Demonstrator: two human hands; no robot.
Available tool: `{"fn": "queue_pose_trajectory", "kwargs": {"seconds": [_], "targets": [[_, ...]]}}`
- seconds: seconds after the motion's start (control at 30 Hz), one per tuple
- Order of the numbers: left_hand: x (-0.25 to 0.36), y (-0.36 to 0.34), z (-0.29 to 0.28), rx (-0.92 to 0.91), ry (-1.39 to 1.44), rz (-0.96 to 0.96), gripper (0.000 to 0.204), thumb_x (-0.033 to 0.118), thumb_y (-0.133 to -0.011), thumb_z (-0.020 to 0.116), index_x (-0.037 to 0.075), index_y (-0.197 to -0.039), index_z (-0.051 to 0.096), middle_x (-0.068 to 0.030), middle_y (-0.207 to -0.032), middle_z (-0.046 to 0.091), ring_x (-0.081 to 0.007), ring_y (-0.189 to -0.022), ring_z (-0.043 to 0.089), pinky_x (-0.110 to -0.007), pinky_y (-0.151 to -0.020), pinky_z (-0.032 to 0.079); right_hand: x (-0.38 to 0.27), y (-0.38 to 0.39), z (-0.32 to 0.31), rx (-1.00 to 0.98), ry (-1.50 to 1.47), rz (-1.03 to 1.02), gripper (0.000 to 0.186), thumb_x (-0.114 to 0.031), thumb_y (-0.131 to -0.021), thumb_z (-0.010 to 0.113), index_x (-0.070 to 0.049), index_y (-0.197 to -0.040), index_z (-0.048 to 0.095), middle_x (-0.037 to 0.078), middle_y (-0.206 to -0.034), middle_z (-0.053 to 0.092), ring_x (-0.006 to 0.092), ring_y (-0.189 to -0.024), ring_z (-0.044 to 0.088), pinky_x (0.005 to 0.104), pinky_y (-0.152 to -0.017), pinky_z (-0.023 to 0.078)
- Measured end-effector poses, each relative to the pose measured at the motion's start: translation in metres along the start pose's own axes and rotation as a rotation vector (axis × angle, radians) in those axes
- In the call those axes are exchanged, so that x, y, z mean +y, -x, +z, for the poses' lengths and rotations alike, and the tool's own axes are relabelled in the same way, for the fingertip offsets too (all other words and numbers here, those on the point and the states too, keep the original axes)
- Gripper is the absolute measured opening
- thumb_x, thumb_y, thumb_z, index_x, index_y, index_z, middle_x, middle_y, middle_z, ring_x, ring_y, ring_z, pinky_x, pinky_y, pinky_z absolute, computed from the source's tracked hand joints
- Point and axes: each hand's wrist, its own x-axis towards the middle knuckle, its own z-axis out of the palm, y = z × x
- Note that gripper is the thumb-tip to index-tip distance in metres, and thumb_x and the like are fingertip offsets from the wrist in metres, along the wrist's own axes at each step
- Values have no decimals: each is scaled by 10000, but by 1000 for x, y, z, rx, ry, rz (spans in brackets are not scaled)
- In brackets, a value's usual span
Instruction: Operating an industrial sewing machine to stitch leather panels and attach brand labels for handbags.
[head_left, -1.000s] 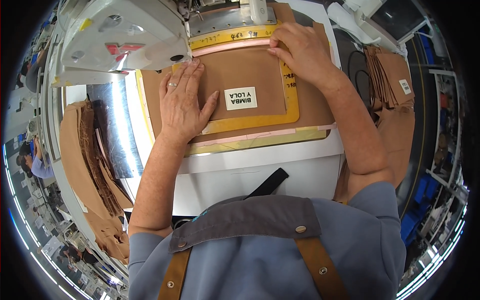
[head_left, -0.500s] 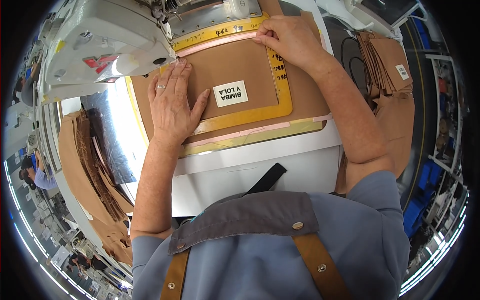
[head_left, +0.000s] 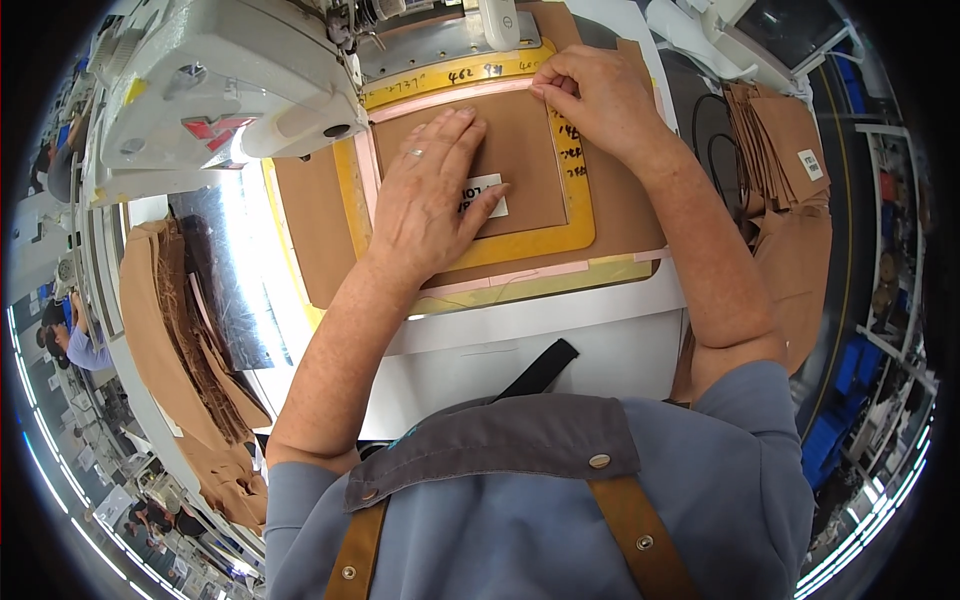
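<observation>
From my remote post I log the left hand palm down on a brown fabric panel, fingers extended close together and gripping nothing, thumb spread to the right across part of a white label. The panel lies flat within the opening of a yellow template frame, its top edge just below a pink strip that runs along the frame's upper inner side. At the frame's upper right corner I note the right hand, fingers curled, thumb and forefinger brought together near the strip's right end. The fingertips are small in this view, so I cannot tell whether they pinch the panel's corner or merely press there. A larger brown sheet extends beneath the frame, showing on both sides. Above the frame I record a grey metal plate; to the upper left, the white head of a sewing machine overhangs the work. A stack of labelled brown pieces stands to the right, and a pile of fabric with frayed edges lies to the left. White desk shows nearer the wearer.
</observation>
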Motion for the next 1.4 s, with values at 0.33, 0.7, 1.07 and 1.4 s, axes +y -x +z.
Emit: {"fn": "queue_pose_trajectory", "kwargs": {"seconds": [0.33, 0.7, 1.07, 1.4], "targets": [[5, -16, 17, -8, 6, 74, 648, 337, -924, 735, -17, -1430, 540, -213, -1499, 529, -399, -1406, 482, -484, -1197, 361, -13, -4, -7, -43, -35, 147, 171, -148, -820, 840, -10, -876, 755, 113, -830, 719, 216, -738, 724, 340, -704, 579], [3, -16, 21, 7, 13, 71, 653, 358, -924, 725, -15, -1429, 547, -205, -1494, 538, -382, -1389, 494, -481, -1173, 371, -17, 12, 4, 144, 194, -75, 131, -161, -807, 809, -52, -856, 755, 71, -802, 663, 239, -775, 681, 398, -699, 535], [5, -15, 22, -13, 3, 41, 647, 359, -926, 718, -7, -1433, 552, -160, -1521, 534, -339, -1414, 474, -473, -1192, 345, -45, 45, 17, 136, 551, -184, 260, -197, -839, 760, -40, -1046, 753, 41, -986, 609, 199, -945, 607, 373, -777, 454], [5, -14, 21, -53, -35, 14, 680, 411, -943, 664, 43, -1493, 510, -94, -1564, 505, -299, -1446, 433, -485, -1231, 283, -57, 42, 16, 17, 598, -184, 354, -205, -874, 719, -22, -1176, 707, 83, -1083, 631, 236, -1048, 608, 394, -869, 464]]}}
